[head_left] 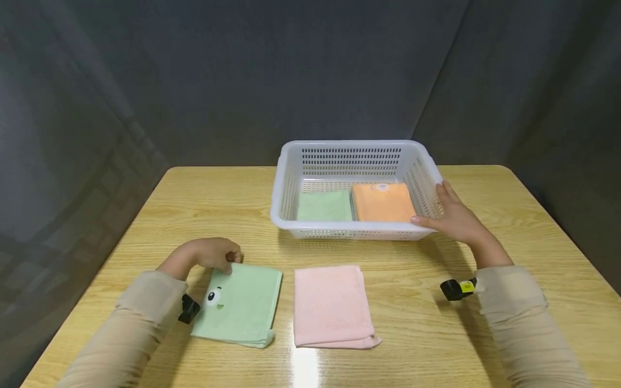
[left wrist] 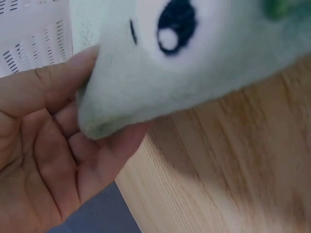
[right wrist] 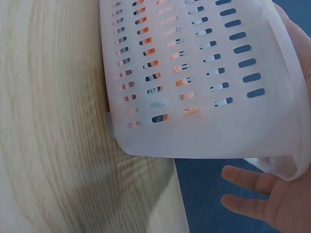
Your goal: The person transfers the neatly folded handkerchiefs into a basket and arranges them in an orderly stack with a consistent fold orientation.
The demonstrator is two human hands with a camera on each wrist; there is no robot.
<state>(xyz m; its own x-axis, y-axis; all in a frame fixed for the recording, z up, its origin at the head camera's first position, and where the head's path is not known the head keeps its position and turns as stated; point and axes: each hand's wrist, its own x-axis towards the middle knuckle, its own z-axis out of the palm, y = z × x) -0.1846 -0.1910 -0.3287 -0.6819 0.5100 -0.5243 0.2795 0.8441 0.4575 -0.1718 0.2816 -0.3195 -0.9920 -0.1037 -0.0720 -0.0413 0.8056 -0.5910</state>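
My left hand (head_left: 211, 253) pinches the upper left corner of a folded green towel (head_left: 249, 302) with an embroidered eye. Seen from the left wrist, the thumb lies over the towel (left wrist: 131, 87) and the fingers are beneath that corner. My right hand (head_left: 458, 218) grips the front right corner of a white plastic basket (head_left: 349, 226), its thumb over the front rim and its fingers along the right side. In the right wrist view, two fingertips (right wrist: 243, 206) show past the basket's rim. A folded pink towel (head_left: 332, 307) lies just right of the green one.
Inside the basket, a folded green towel (head_left: 324, 206) is on the left and an orange towel (head_left: 383, 205) on the right. The wooden table (head_left: 412, 323) ends near dark curtains (head_left: 349, 70) behind and at both sides.
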